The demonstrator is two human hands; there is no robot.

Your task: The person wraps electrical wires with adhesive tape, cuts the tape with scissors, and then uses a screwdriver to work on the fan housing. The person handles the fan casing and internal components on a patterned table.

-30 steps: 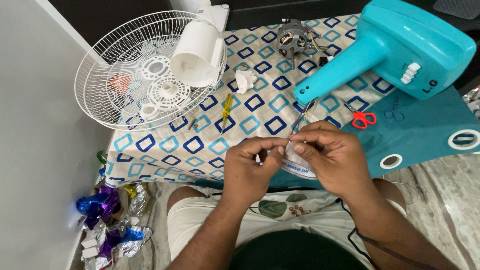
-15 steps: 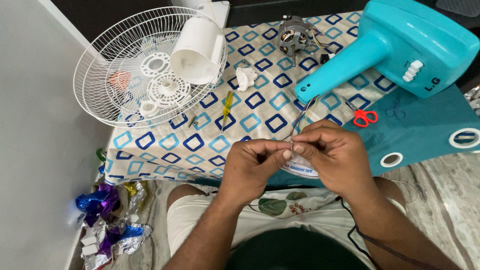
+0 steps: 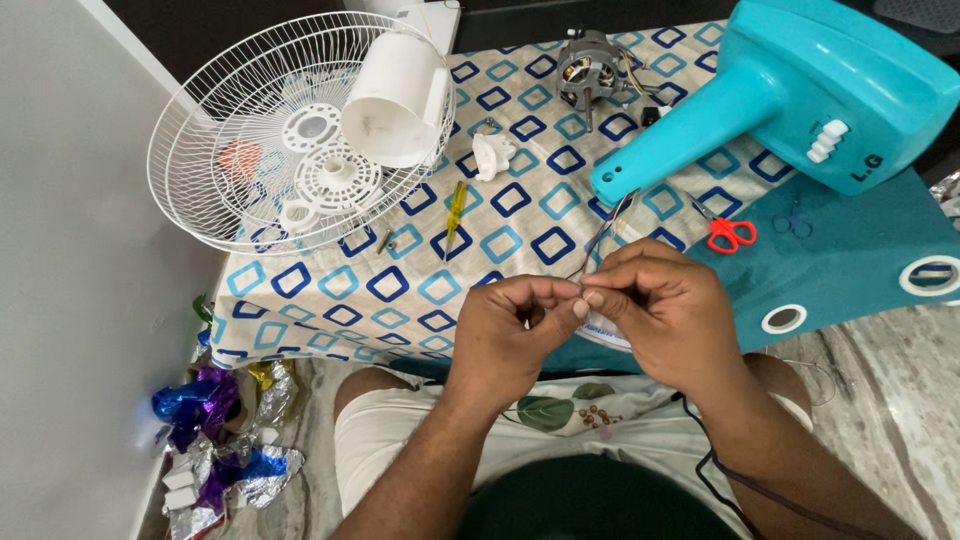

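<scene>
Wires (image 3: 604, 228) run from the neck of the teal fan body (image 3: 800, 95) at two o'clock down to our hands, low at the middle of the head view, over the near edge of the bench (image 3: 330, 300). We pinch the wire ends between thumb and forefinger of both hands: our left hand (image 3: 510, 335) has its fingers (image 3: 545, 292) closed narrow on them, and our right hand (image 3: 665, 315) meets it fingertip to fingertip, also closed on the wires. A white round piece shows just under our right hand; we cannot tell what it is. On the patterned cloth, a yellow screwdriver (image 3: 454, 215) lies at twelve o'clock from our hands, and a small white plastic part (image 3: 492, 157) sits beyond it. A white wire fan guard (image 3: 290, 130) rests at ten o'clock, holding a white cylindrical cover (image 3: 395, 100) and flat white discs. A bare motor (image 3: 588, 72) sits at the far edge, at twelve o'clock. Red-handled scissors (image 3: 730, 233) lie on the teal cloth at one o'clock. Crumpled shiny foil (image 3: 215, 440) lies on the floor at eight o'clock.
</scene>
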